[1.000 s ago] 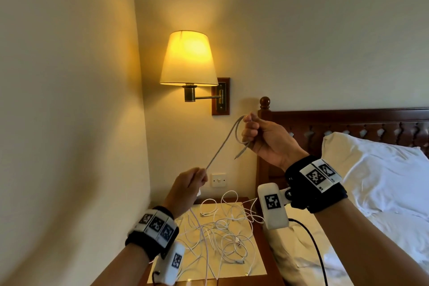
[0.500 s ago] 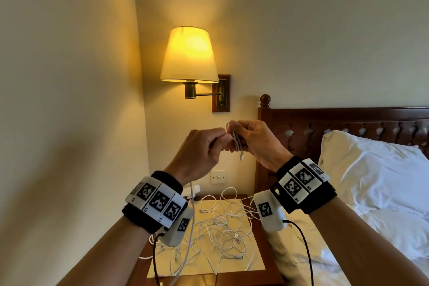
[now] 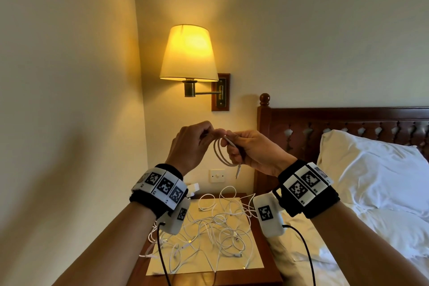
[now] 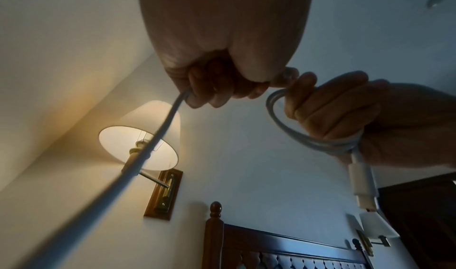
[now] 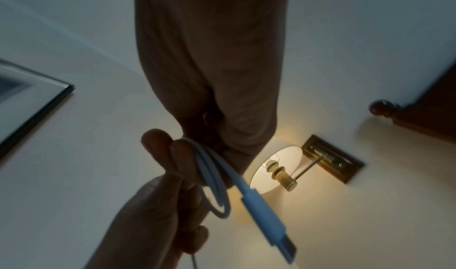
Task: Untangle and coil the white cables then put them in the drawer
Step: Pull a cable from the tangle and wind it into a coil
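Both hands are raised in front of the wall, above the nightstand. My right hand (image 3: 229, 144) holds a small coil of white cable (image 3: 220, 154) looped round its fingers, and the cable's plug (image 3: 238, 172) hangs below. My left hand (image 3: 206, 132) touches the right hand and pinches the same cable's free run. In the left wrist view that cable (image 4: 148, 150) runs taut down and left from my left hand (image 4: 217, 89). The right wrist view shows the coil (image 5: 212, 175) and plug (image 5: 266, 220) up close. A tangle of white cables (image 3: 216, 227) lies on the nightstand. No drawer is in view.
The wooden nightstand (image 3: 269, 258) carries a pale mat under the cables. A lit wall lamp (image 3: 189, 53) hangs just above the hands. The bed with its dark headboard (image 3: 336, 123) and white pillow (image 3: 371, 169) is at the right. A wall socket (image 3: 217, 175) sits behind.
My left hand rose from low over the nightstand to meet my right hand, and both then dropped slightly. The cable in the right hand now shows as a coil of loops.
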Tool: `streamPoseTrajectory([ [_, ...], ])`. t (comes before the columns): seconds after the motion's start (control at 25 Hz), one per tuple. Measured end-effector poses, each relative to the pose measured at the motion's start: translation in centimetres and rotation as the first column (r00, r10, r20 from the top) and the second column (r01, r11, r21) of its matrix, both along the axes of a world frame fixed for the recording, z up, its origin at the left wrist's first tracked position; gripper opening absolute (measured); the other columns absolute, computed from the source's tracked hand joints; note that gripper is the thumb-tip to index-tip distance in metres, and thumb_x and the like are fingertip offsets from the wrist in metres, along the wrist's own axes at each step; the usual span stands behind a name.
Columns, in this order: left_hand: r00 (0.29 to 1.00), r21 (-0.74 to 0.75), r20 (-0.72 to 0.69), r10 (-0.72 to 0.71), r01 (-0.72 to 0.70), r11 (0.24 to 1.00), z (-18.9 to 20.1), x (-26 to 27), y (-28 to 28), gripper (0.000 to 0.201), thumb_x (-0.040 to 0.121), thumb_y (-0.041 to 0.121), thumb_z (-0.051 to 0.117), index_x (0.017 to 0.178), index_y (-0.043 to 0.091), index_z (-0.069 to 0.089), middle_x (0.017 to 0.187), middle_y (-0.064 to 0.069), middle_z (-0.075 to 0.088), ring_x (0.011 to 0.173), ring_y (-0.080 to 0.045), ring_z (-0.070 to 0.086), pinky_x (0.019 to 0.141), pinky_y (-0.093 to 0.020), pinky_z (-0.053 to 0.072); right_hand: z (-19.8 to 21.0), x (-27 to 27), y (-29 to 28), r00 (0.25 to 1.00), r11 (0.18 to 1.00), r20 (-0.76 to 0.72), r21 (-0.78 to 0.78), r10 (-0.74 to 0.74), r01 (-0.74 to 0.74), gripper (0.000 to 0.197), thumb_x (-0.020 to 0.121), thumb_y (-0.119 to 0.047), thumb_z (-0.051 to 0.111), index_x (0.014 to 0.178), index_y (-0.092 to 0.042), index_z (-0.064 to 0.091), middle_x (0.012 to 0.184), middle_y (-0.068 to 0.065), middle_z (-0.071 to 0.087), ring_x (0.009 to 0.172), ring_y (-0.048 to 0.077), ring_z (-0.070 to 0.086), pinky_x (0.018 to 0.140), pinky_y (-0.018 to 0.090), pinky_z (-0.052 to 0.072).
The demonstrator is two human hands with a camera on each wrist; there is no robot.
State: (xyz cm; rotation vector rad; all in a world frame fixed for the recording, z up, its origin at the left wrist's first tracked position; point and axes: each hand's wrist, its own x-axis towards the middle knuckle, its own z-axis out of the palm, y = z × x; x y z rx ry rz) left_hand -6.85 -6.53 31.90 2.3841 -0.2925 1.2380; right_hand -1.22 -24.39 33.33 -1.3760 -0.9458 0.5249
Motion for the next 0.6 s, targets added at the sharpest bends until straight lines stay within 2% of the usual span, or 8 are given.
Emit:
streamPoseTrajectory([
  [0.12, 0.999, -0.067, -0.004, -0.033, 0.033, 0.997, -1.1, 0.4, 0.0, 0.064, 0.082, 0.079, 0.032, 0.068, 0.019, 0.050, 0.055, 0.005, 0.047, 0.055, -0.018, 0.045, 0.056, -0.039, 0.042, -0.6, 0.3, 0.0, 0.967, 0.990, -0.212, 0.060, 0.141, -0.131, 0.031, 0.103, -0.026, 0.037, 0.087, -0.010, 0.058, 0.057, -0.004, 0.046, 0.049, 0.008, 0.044, 0.054, 0.020, 0.042],
  [0.2, 1.000, -0.100, -0.012, -0.003, 0.002, 0.995, -1.9, 0.8, 0.4, 0.068, 0.082, 0.081, 0.027, 0.065, 0.018, 0.048, 0.053, 0.004, 0.043, 0.052, -0.015, 0.040, 0.055, -0.038, 0.039, -0.9, 0.5, 0.1, 0.911, 0.971, -0.344, 0.147, 0.228, -0.187, 0.030, 0.102, -0.026, 0.037, 0.084, -0.011, 0.056, 0.056, -0.005, 0.043, 0.048, 0.007, 0.041, 0.052, 0.019, 0.039],
  [0.28, 1.000, -0.148, -0.019, 0.004, -0.007, 0.989, -3.1, 1.2, 1.2, 0.069, 0.084, 0.078, 0.025, 0.064, 0.016, 0.047, 0.053, 0.005, 0.039, 0.052, -0.013, 0.035, 0.054, -0.036, 0.035, -0.9, 0.9, 0.0, 0.860, 0.952, -0.432, 0.248, 0.273, -0.178, 0.030, 0.102, -0.025, 0.036, 0.082, -0.011, 0.055, 0.055, -0.006, 0.041, 0.047, 0.006, 0.041, 0.051, 0.018, 0.038],
  [0.36, 1.000, -0.187, -0.028, 0.002, -0.007, 0.982, -4.7, 1.4, 2.2, 0.061, 0.088, 0.072, 0.027, 0.065, 0.018, 0.046, 0.054, 0.006, 0.040, 0.051, -0.013, 0.036, 0.054, -0.034, 0.034, -0.5, 1.6, -0.4, 0.823, 0.925, -0.480, 0.355, 0.306, -0.137, 0.033, 0.102, -0.025, 0.034, 0.081, -0.012, 0.055, 0.055, -0.006, 0.042, 0.047, 0.006, 0.043, 0.050, 0.018, 0.039],
  [0.44, 0.998, -0.174, -0.062, 0.022, -0.033, 0.984, -6.8, 1.2, 3.1, 0.048, 0.092, 0.062, 0.029, 0.068, 0.025, 0.047, 0.056, 0.006, 0.046, 0.051, -0.011, 0.041, 0.054, -0.037, 0.039, 0.1, 2.4, -0.8, 0.812, 0.905, -0.506, 0.421, 0.290, -0.061, 0.035, 0.103, -0.026, 0.033, 0.080, -0.011, 0.055, 0.056, -0.006, 0.043, 0.047, 0.007, 0.045, 0.050, 0.018, 0.042],
  [0.52, 0.989, -0.125, -0.136, 0.061, -0.079, 0.989, -8.8, 0.8, 3.5, 0.033, 0.098, 0.046, 0.032, 0.071, 0.032, 0.044, 0.059, 0.006, 0.050, 0.052, -0.010, 0.046, 0.054, -0.034, 0.040, 0.6, 3.1, -1.3, 0.833, 0.893, -0.514, 0.447, 0.206, 0.055, 0.035, 0.104, -0.026, 0.034, 0.079, -0.012, 0.054, 0.057, -0.005, 0.044, 0.047, 0.007, 0.046, 0.049, 0.019, 0.045],
  [0.6, 0.962, -0.070, -0.263, 0.080, -0.102, 0.992, -9.7, 0.2, 3.1, 0.030, 0.102, 0.031, 0.036, 0.072, 0.030, 0.044, 0.064, 0.004, 0.054, 0.056, -0.010, 0.050, 0.055, -0.028, 0.038, 0.8, 3.5, -1.4, 0.875, 0.895, -0.475, 0.425, 0.094, 0.135, 0.035, 0.105, -0.026, 0.033, 0.080, -0.012, 0.053, 0.059, -0.003, 0.047, 0.050, 0.008, 0.049, 0.052, 0.019, 0.047],
])
